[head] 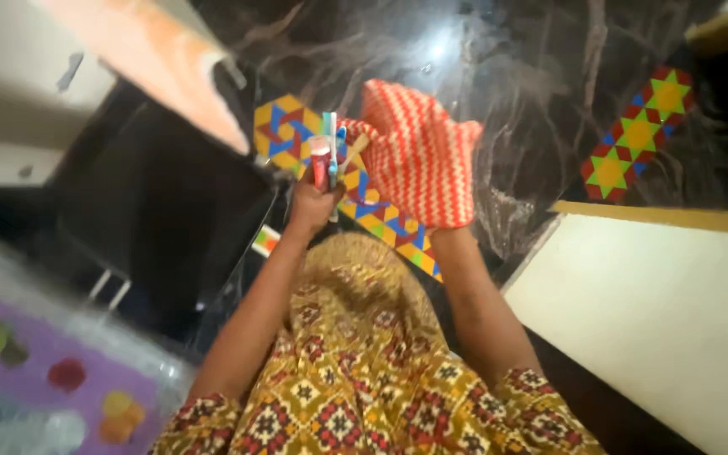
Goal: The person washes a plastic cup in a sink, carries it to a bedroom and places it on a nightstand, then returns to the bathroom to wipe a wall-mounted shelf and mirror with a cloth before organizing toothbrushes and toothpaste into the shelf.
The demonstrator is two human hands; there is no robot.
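Gripping a red tube (pixel 320 164) and a toothbrush (pixel 331 139) upright, the left hand (pixel 312 205) has its fingers closed round both. Right hand (pixel 419 168) is inside a red-and-white striped mitt (pixel 423 143), fingers hidden, just beside them, above the dark marble floor (pixel 532 101).

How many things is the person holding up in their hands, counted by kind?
Red and white zigzag cloth, over the right hand: 1
Toothbrush-like stick, blue and white, in the left hand: 1
Small red and white tube, in the left hand: 1
Total: 3
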